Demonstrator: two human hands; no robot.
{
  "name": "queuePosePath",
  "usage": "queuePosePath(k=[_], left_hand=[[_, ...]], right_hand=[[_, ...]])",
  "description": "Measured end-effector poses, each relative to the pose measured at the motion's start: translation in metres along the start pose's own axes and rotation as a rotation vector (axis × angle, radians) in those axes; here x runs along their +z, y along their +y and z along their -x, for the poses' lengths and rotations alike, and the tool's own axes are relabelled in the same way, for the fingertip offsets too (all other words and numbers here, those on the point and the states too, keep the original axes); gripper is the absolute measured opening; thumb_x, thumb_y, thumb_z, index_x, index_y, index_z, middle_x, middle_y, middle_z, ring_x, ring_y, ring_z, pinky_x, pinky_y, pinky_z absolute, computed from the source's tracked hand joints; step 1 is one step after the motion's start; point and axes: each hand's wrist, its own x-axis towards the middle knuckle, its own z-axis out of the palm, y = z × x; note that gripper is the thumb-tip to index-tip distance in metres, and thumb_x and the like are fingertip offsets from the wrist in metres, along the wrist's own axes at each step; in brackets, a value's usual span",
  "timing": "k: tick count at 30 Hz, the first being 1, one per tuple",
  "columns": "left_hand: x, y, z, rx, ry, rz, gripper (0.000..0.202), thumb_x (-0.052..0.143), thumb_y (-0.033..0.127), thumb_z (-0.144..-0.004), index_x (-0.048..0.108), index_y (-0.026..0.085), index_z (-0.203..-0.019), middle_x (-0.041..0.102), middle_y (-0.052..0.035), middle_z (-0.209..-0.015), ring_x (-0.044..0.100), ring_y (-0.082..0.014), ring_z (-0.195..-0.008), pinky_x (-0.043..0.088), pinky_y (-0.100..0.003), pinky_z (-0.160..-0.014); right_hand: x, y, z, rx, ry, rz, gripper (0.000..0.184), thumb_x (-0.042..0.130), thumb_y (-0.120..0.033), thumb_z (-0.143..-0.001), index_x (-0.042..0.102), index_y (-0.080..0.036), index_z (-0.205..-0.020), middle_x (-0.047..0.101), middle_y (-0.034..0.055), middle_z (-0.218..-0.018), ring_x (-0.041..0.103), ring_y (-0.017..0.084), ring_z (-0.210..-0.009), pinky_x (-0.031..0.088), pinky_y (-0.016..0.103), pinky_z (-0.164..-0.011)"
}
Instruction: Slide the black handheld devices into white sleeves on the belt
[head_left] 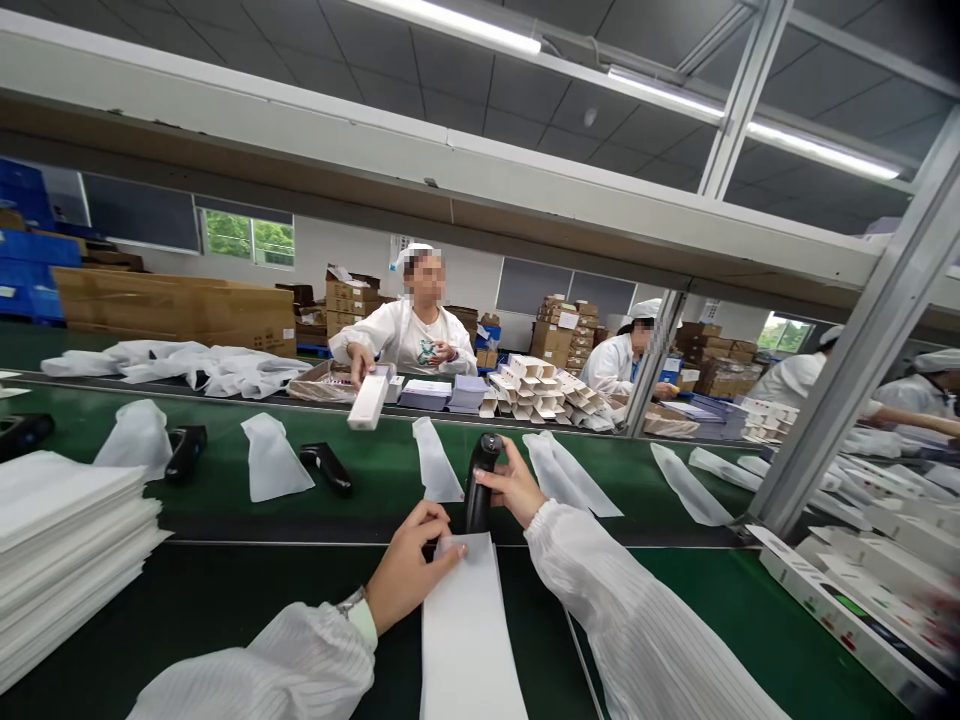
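My right hand [516,485] grips a black handheld device [478,492] with a rounded top, held upright over the green belt. Directly below its lower end lies a stack of long white translucent bags [471,640]. At the top edge of that stack, my left hand [409,568] has its thumb on the uppermost bag and its fingers curled at the bag's mouth. The device's lower end is close to this edge; whether it touches the bag I cannot tell.
More black devices [326,467] and loose white bags [276,458] lie along the green belt [390,515]. A tall stack of white sheets [67,550] stands at left, white boxes [855,610] at right. Across the belt a co-worker [420,335] holds out a white box [370,398]. A metal post [847,380] rises at right.
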Motion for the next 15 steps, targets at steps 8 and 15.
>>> queuePosePath(k=[8, 15], left_hand=[[-0.008, 0.016, -0.022, -0.157, 0.172, 0.249, 0.029, 0.048, 0.042, -0.073, 0.051, 0.017, -0.057, 0.038, -0.0042, -0.100, 0.037, -0.0202, -0.104, 0.039, -0.024, -0.070], [-0.016, 0.017, -0.034, -0.111, 0.275, 0.308, 0.023, 0.044, 0.041, -0.075, 0.053, 0.020, -0.076, 0.040, -0.0030, -0.099, 0.045, -0.0161, -0.090, 0.040, -0.023, -0.067]], right_hand=[[0.007, 0.012, 0.001, 0.067, -0.238, -0.043, 0.038, 0.054, -0.052, -0.063, 0.049, -0.017, -0.076, 0.049, -0.0039, -0.061, 0.048, 0.006, -0.051, 0.040, 0.019, -0.049], [0.003, 0.009, 0.005, 0.144, -0.603, 0.003, 0.032, 0.070, -0.034, -0.051, 0.056, -0.011, -0.068, 0.056, 0.0007, -0.063, 0.055, 0.011, -0.058, 0.043, 0.027, -0.062]])
